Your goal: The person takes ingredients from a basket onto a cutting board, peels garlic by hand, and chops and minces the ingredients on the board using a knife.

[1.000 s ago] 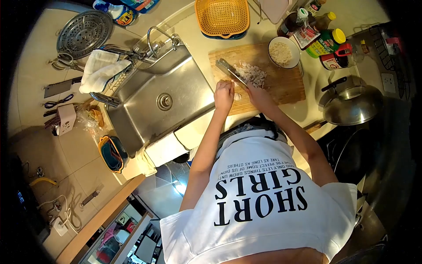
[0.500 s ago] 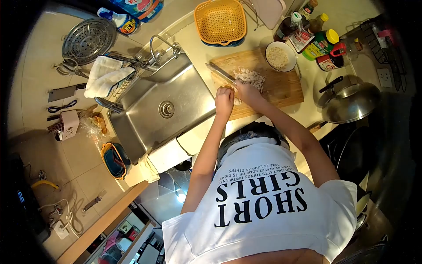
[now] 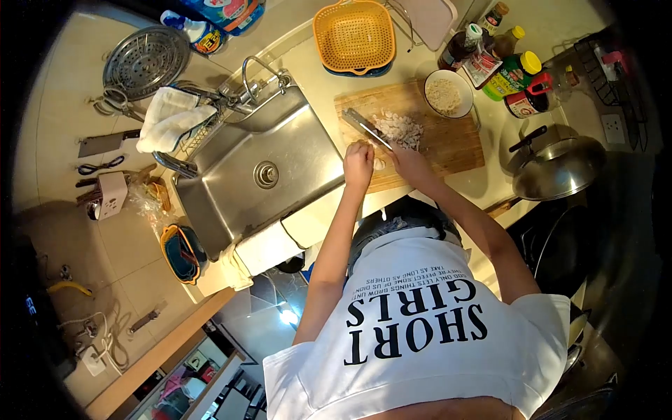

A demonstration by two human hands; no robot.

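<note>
Head view: the right hand (image 3: 411, 164) gripped the knife (image 3: 367, 127), its fingers closed around the handle, which they largely hid. The blade extended from the hand toward the far left corner of the board (image 3: 458, 147), lying over the board, with the chopped pieces (image 3: 400, 130) heaped just beside it on the right. Whether the edge touched the wood could not be told. The left hand (image 3: 358, 168) was at the board's left side, near the blade, fingers curled downward; could not tell whether they pinched anything. A small white piece (image 3: 379, 164) lay on the board between the two hands. The bowl (image 3: 465, 100), white with a dark rim, was at the board's far right corner and contained pale bits (image 3: 443, 96). Board position: on the pale surface (image 3: 327, 91), right of the sink (image 3: 227, 178). The sink's drain (image 3: 266, 175) was uncovered, and the tap (image 3: 246, 77) stood at its far side. Beyond the board, a yellow basket (image 3: 354, 36) rested on a dark blue one (image 3: 372, 71). Several bottles (image 3: 514, 75) stood together to the right of the bowl, with steel cookware (image 3: 560, 171) nearer the person. White towel (image 3: 171, 120) noted near the tap, left of it.
</note>
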